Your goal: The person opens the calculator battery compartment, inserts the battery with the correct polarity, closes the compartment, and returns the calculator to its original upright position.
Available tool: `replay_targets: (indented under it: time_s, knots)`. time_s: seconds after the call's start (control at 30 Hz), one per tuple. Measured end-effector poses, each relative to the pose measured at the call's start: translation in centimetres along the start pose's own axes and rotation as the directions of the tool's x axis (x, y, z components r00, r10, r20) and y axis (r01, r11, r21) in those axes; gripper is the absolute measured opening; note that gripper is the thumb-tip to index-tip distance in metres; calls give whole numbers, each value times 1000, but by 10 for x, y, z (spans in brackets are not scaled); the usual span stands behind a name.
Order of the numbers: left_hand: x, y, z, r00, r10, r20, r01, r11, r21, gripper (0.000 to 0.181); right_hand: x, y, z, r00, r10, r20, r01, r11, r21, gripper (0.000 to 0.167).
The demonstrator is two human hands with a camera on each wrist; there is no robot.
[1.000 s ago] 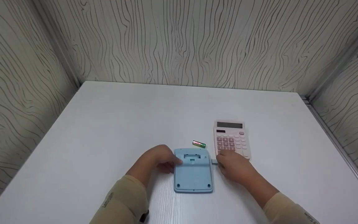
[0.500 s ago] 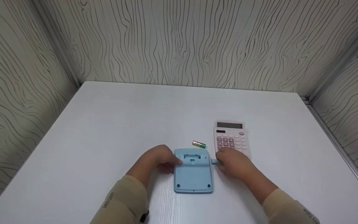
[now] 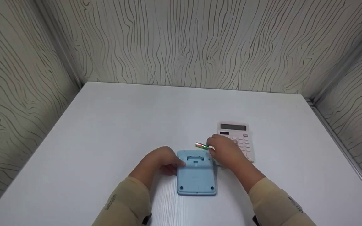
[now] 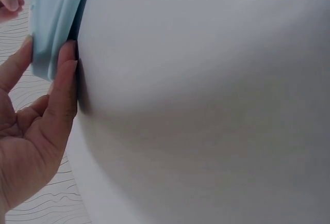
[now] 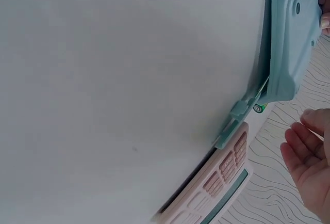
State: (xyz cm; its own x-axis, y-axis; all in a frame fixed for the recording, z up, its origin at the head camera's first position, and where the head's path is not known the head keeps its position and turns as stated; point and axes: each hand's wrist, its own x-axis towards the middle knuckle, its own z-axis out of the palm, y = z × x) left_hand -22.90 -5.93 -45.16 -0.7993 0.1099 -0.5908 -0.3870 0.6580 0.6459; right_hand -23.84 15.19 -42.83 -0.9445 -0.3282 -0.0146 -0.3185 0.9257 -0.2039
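Sleeve (image 3: pixel 124 201) at left, lettered "Lets Slim"; next, the left hand (image 3: pixel 163 158), thumb above and fingers beneath, clamped on the blue calculator (image 3: pixel 196 179), back upward, its bay (image 3: pixel 195 159) uncovered. Past the calculator's top edge lies the battery (image 3: pixel 201 146) on the worktop (image 3: pixel 137 110), label unreadable from where I stand; at its right end, the right hand (image 3: pixel 226 151), fingers and thumb parted, contact uncertain. Step in hand, seemingly: fetching the battery; next, those fingertips must close on it. Farther right, pink calculator (image 3: pixel 244 146), key marks too small; right sleeve (image 3: pixel 275 201), similarly lettered.

A pale wall (image 3: pixel 174 40) with dark wavy lines fills the top of the frame. Grey posts (image 3: pixel 58 44) stand at upper left and upper right. A white table (image 3: pixel 130 116) spreads below.
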Motion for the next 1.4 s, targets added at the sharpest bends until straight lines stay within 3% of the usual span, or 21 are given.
replay_targets:
  time_s: [0.23,0.43,0.6,0.87,1.27,1.4]
  knots:
    - [4,-1,-1,1000,15,20,-15,1000,12,24,16,-12,9,1000,-16,-1,16,1000,3,14]
    - [6,-1,0,1000,4,10,-4,1000,27,24,25,-18,21,999,-30,-20,29,998,-56,16]
    - [6,0,0,1000,-7,8,6,1000,16,24,29,-21,28,1000,-3,-23,1,997,-79,22]
    - [6,1,1,1000,-29,7,29,1000,6,25,36,-18,37,998,67,6,-67,997,-24,15]
    - [5,0,0,1000,-10,19,11,1000,-10,24,40,-20,42,996,82,22,-81,995,-54,22]
    - [6,0,1,1000,-21,11,21,1000,-18,26,40,-19,42,995,95,28,-94,995,-35,16]
